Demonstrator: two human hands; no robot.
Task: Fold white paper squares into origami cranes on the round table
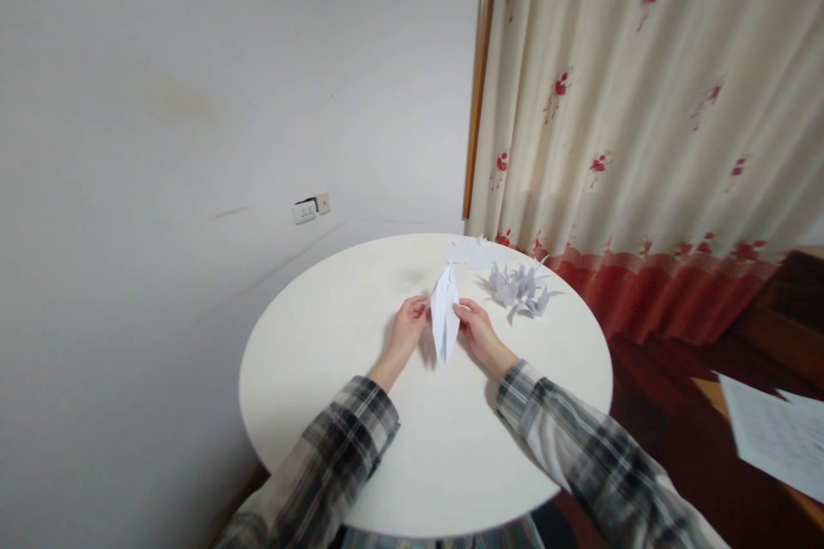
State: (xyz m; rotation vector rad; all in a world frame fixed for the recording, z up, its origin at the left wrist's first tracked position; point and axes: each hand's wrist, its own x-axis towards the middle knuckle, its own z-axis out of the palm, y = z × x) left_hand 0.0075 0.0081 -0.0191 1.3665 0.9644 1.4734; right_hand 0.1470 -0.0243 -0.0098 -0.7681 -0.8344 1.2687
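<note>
A white sheet folded into a long, pointed diamond, the folded paper (444, 317), is held upright and slightly tilted above the round white table. On its right edge, my right hand (480, 333) pinches it, the thumb lying on the front face and the other fingers partly behind. My left hand (408, 324) is curled at the opposite edge, its fingertips meeting the paper's side; their exact grip is hard to make out. Beyond my right hand lies a cluster of folded paper cranes (518, 285), several of them, with pointed wings and tails.
Flat white paper pieces (475, 253) lie at the back of the table (309, 377). A wall with a socket (305, 212) stands to the left, and a flowered curtain (618, 103) hangs behind on the right. Sheets of paper (772, 429) rest on a wooden surface at lower right.
</note>
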